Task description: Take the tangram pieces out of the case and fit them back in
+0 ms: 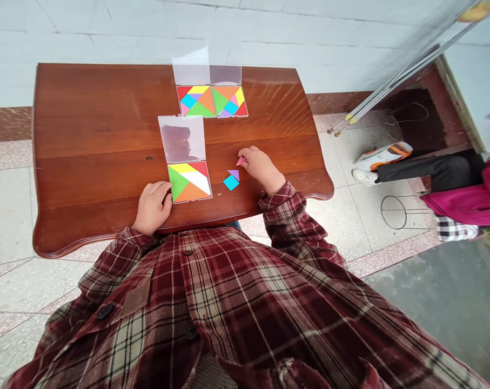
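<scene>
In front of me lies a tangram case [180,189] with its clear lid [183,139] folded back. Green, yellow, red and orange pieces fill part of it, and a white diagonal band shows bare between them. My left hand [153,206] rests at the case's left edge, fingers bent and touching it. Pinched in the fingers of my right hand [261,166] is a pink triangle tangram piece [241,161], held right of the case. Below that hand, a purple triangle [234,174] and a blue square [230,182] lie together on the wood.
Two filled tangram cases [196,102] stand side by side with raised lids at the back of the brown wooden table [94,146]. Beyond is a tiled wall. On the right, crutches [374,97] lean near a bag [384,156] and a seated person's leg [407,170].
</scene>
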`<state>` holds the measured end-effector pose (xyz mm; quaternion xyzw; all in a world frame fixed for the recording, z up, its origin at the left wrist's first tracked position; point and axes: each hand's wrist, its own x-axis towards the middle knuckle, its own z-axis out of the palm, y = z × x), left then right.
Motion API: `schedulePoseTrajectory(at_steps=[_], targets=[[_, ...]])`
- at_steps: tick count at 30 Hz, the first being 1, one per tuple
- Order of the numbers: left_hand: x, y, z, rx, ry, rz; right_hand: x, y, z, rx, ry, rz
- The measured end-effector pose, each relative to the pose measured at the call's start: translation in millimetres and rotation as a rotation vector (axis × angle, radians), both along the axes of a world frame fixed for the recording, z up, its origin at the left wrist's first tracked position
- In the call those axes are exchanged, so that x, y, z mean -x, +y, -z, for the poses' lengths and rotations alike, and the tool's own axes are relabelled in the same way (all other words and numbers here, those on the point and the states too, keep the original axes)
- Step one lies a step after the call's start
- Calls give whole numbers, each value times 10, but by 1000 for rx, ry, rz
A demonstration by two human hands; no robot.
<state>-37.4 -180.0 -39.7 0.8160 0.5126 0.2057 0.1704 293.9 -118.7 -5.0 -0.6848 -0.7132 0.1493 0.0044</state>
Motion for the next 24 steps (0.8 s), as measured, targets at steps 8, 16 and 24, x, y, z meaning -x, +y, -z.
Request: schedulePoseTrajectory(at_steps=[8, 16, 24], targets=[[0, -5, 4, -13, -22, 9, 117, -184, -178, 1, 21, 19], [6, -8, 14, -15, -3, 10, 548, -579, -186, 118, -69, 19], [-1, -10, 19, -25, 0, 11, 592, -611, -130, 78, -19, 89]])
